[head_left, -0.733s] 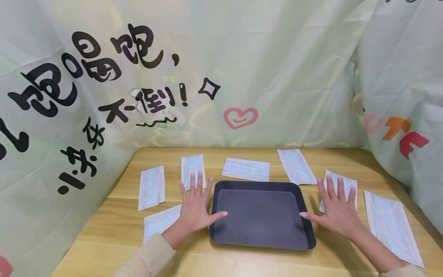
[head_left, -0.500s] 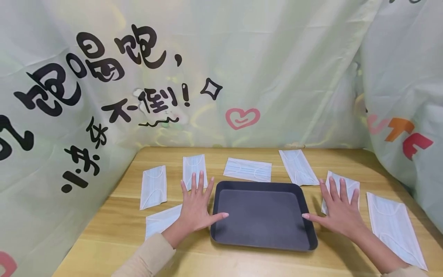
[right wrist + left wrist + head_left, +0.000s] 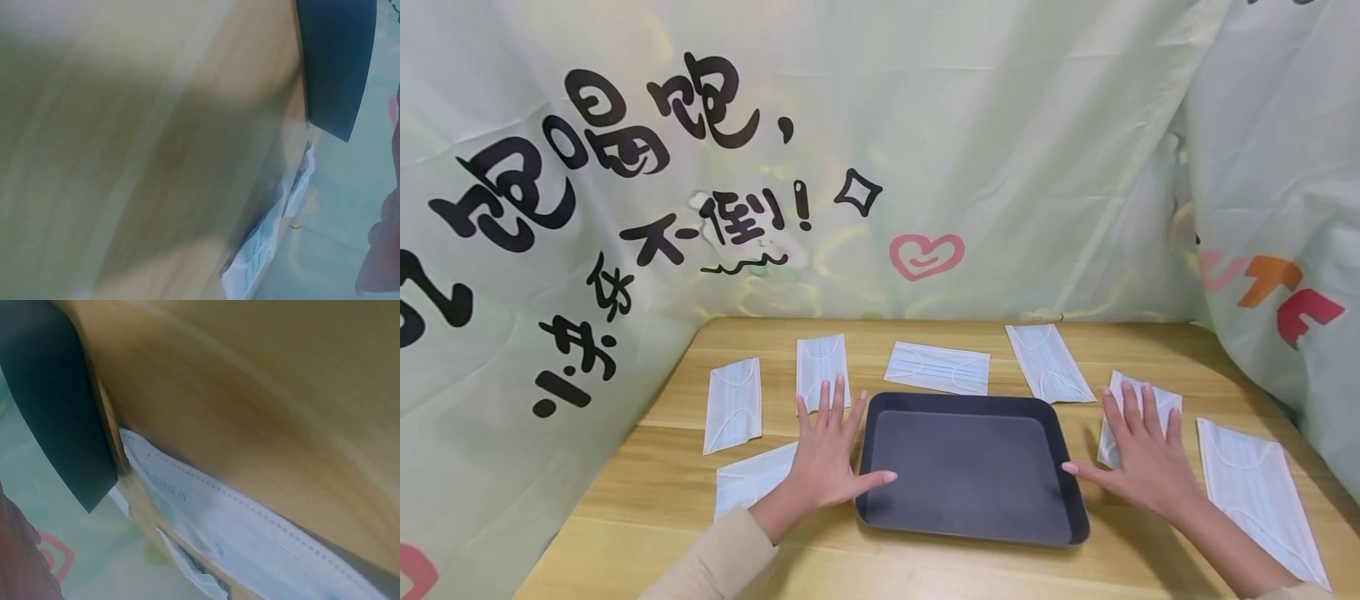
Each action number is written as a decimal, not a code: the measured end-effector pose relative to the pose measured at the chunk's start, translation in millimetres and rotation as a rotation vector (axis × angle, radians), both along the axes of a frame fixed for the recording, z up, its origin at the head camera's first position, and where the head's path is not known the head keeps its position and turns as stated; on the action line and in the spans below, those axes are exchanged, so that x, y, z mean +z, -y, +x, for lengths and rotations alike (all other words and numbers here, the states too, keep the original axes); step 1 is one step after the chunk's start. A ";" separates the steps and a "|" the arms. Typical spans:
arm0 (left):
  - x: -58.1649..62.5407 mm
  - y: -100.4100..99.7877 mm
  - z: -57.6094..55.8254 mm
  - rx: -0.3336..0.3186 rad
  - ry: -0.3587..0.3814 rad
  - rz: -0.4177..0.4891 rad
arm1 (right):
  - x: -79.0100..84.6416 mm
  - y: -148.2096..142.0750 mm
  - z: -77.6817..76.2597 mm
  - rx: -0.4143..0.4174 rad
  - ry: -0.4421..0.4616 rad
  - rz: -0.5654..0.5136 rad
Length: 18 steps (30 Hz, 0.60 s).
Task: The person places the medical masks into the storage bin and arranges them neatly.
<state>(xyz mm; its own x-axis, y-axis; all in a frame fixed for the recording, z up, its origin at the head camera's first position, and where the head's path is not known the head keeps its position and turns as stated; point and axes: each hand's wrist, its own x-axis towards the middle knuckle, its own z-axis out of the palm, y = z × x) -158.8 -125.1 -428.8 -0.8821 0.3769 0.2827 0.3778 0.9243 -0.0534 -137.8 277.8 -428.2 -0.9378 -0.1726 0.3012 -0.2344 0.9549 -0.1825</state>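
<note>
A dark grey rectangular tray (image 3: 970,467) lies flat on the wooden table between my hands. My left hand (image 3: 823,462) is spread at its left side, thumb over the rim, and partly covers a face mask (image 3: 752,481); its fingertips overlap another mask (image 3: 822,358). My right hand (image 3: 1150,471), also spread, has its thumb tip by the tray's right rim and its fingers over a mask (image 3: 1165,402). Neither hand grips anything. In the left wrist view, a mask (image 3: 206,512) lies near the tray's wall (image 3: 59,406). The right wrist view shows the tray's opposite wall (image 3: 337,69).
More light blue masks lie around the tray: one at far left (image 3: 732,406), one behind it (image 3: 937,367), one at back right (image 3: 1048,362) and one at far right (image 3: 1258,492). A pale printed curtain (image 3: 1037,167) hangs along the table's back and sides.
My right hand has shifted slightly right, its thumb nearer the tray's outer edge. The left hand has barely moved; the tray and masks stay in place while the head view shifts slightly.
</note>
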 end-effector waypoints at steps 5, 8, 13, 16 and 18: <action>-2.3 -0.9 6.5 -0.018 0.035 -0.003 | 0.1 -6.6 -0.4 0.012 -0.034 -0.085; -4.0 -1.6 10.9 -0.030 0.082 0.020 | 0.3 -10.3 2.2 0.037 -0.035 -0.237; -10.0 -1.8 17.8 -0.066 0.093 0.049 | -1.6 -14.1 12.2 -0.006 -0.010 -0.446; -13.6 -1.7 20.8 -0.090 0.107 0.068 | -4.8 -16.5 18.3 -0.076 -0.025 -0.490; -14.8 -1.7 22.5 -0.096 0.126 0.064 | -7.9 -18.3 21.9 -0.124 -0.026 -0.524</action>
<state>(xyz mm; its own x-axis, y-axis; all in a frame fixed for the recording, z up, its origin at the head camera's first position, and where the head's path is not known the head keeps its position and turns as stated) -136.3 -123.3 -443.6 -0.8729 0.4460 0.1980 0.4646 0.8837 0.0578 -116.0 296.1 -436.1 -0.9327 0.1185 0.3407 -0.1365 0.7583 -0.6375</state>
